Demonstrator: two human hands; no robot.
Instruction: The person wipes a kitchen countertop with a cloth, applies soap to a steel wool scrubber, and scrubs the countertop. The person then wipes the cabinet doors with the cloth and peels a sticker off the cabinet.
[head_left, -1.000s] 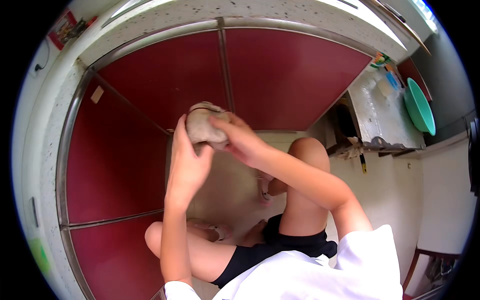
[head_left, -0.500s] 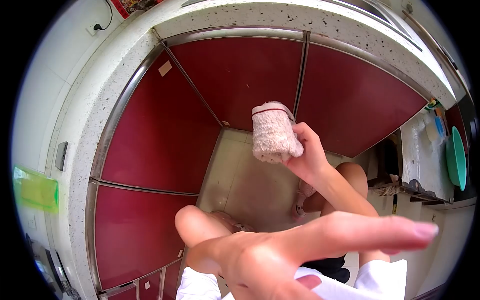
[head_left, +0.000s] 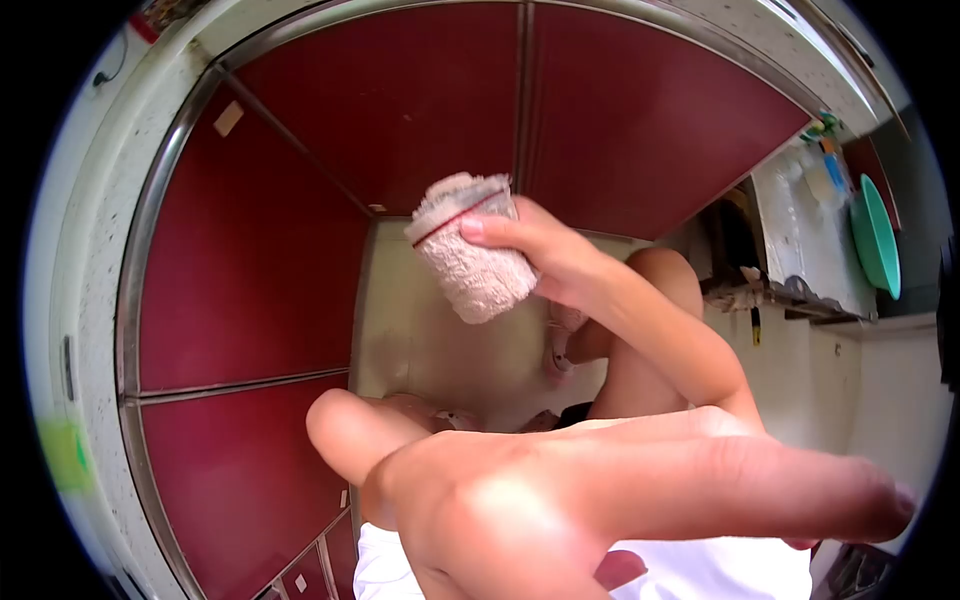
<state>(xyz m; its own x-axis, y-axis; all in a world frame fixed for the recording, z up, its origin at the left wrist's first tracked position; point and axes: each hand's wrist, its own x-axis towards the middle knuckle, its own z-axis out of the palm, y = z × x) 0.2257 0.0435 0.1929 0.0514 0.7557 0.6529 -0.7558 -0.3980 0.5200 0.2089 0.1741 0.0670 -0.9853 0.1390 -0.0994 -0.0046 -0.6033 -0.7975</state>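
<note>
A pale pinkish, fluffy rolled cloth (head_left: 478, 262) with a dark red stripe near its upper edge hangs in the air over the floor. My right hand (head_left: 535, 245) is wrapped round its right side, the thumb lying across the stripe. Very close to the camera, my left hand (head_left: 560, 490) fills the lower middle of the view, apart from the cloth. One of its fingers stretches out to the right, and nothing shows in it. Part of that hand's underside is hidden.
Dark red cabinet doors (head_left: 250, 250) with metal frames surround the tiled floor (head_left: 400, 350) in front and on the left. At the right, a green basin (head_left: 875, 235) stands on a low metal-topped surface (head_left: 800, 235). My bent knees are below.
My left hand has let go of the cloth and come up close to the camera. The cloth stays in my right hand and is now tilted. The view has shifted too.
</note>
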